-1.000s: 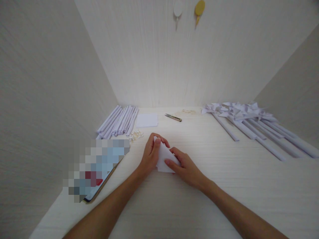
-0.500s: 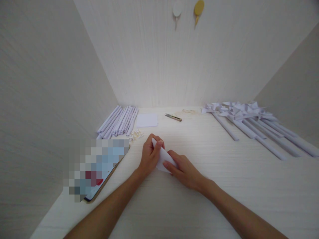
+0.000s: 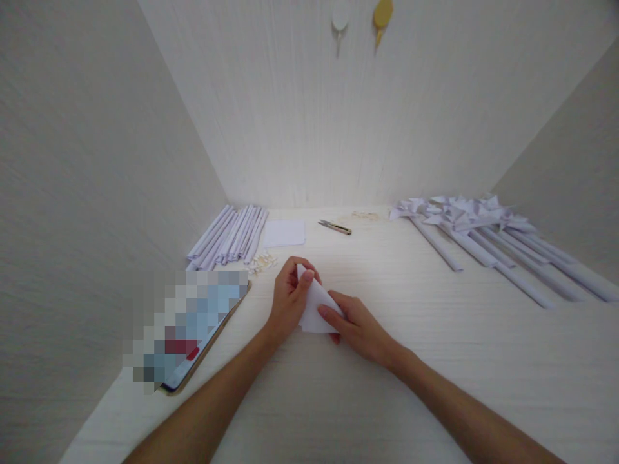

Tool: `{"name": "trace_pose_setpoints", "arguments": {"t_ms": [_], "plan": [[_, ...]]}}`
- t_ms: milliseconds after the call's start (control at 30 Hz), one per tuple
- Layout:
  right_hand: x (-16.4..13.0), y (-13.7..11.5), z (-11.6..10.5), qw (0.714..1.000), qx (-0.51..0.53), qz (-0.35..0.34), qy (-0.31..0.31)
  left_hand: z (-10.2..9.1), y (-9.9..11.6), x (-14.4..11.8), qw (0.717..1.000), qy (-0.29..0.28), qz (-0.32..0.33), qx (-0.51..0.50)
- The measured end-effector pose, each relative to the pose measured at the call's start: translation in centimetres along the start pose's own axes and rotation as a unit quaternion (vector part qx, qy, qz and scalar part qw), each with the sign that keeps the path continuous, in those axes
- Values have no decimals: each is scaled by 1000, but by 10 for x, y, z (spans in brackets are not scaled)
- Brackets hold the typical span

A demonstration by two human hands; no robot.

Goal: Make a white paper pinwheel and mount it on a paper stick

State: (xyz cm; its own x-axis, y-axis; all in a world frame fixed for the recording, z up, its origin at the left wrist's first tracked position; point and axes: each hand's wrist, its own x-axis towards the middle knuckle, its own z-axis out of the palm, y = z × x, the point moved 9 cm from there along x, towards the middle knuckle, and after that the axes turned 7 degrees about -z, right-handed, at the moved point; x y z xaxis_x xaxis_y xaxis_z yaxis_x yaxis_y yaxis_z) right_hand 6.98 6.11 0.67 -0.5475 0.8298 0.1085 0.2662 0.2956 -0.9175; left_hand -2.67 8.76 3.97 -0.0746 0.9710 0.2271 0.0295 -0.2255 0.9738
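Note:
A folded piece of white paper (image 3: 314, 312), roughly triangular, is held between both hands above the middle of the table. My left hand (image 3: 289, 293) grips its upper left part, thumb on the near face and fingers curled behind. At the lower right corner, my right hand (image 3: 355, 322) pinches the paper with the thumb in front and the fingers behind it. The back of the paper is hidden. Beyond my hands lie a stack of square white paper (image 3: 284, 232) and small thread snips (image 3: 334, 227).
Rolled paper sticks (image 3: 229, 235) lie at the back left. Paper pinwheels (image 3: 464, 216) on paper sticks are piled at the right. A phone (image 3: 207, 335), partly pixelated, rests at the left. Small white bits (image 3: 262, 262) lie near my left hand. Two hooks (image 3: 382, 14) hang on the back wall.
Both hands keep hold of the paper. It has turned slightly, so more of its face shows between them. The left thumb has shifted a little; the whole view has moved slightly.

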Motion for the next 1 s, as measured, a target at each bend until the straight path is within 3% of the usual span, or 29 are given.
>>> {"name": "trace_pose_setpoints", "arguments": {"t_ms": [167,567,1000], "plan": [[2,3,-2,996,85,-2,3,16,-8,2,991,-89,-67,-76],[1,5,-6,998,53,4,15,26,-25,-2,943,-130,-175,-252],[1,6,-4,997,70,6,11,16,-28,3,938,-71,-178,-290]]}}
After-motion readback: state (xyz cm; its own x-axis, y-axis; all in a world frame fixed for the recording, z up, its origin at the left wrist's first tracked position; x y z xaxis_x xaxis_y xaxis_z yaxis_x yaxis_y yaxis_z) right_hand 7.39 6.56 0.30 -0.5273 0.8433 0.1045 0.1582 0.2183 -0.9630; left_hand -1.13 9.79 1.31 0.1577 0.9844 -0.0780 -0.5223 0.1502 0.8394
